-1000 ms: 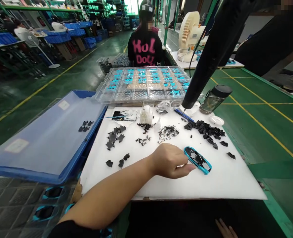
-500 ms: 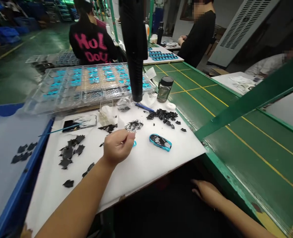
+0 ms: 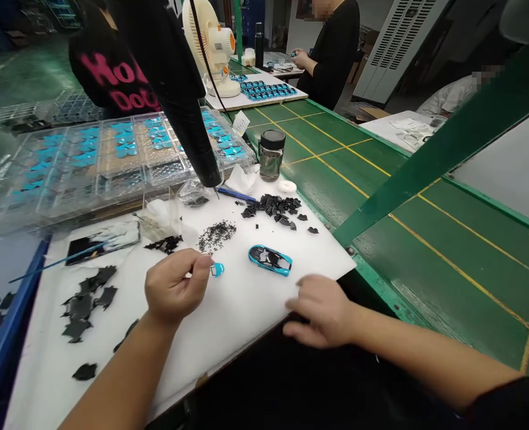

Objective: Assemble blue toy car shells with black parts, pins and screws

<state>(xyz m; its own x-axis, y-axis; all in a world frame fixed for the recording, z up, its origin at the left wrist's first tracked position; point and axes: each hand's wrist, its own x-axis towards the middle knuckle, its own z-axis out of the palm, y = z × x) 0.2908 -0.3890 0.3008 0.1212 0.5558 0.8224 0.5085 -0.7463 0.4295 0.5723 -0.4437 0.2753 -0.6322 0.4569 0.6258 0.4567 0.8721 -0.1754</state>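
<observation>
My left hand (image 3: 177, 286) is closed, with a small blue plastic part (image 3: 218, 270) showing past its thumb and forefinger. It hangs over the white work board (image 3: 242, 316). Just to its right lies a blue and black toy car body (image 3: 270, 260), untouched. My right hand (image 3: 318, 310) is at the board's front edge, fingers apart and slightly blurred, holding nothing that shows. Beyond the hands are a heap of small black screws (image 3: 217, 236) and a pile of black plastic pieces (image 3: 273, 207). A black electric screwdriver (image 3: 197, 143) hangs above the screws.
A clear compartment tray (image 3: 125, 161) of blue parts spans the back left. A lidded jar (image 3: 271, 156) stands behind the black pieces. Flat black pieces (image 3: 80, 307) and a phone (image 3: 103, 242) lie left. A green post (image 3: 426, 161) slants at right. Co-workers are beyond.
My right hand has risen from below the board to its front edge, near the car body. My left hand stays closed on the blue part. The whole view has shifted.
</observation>
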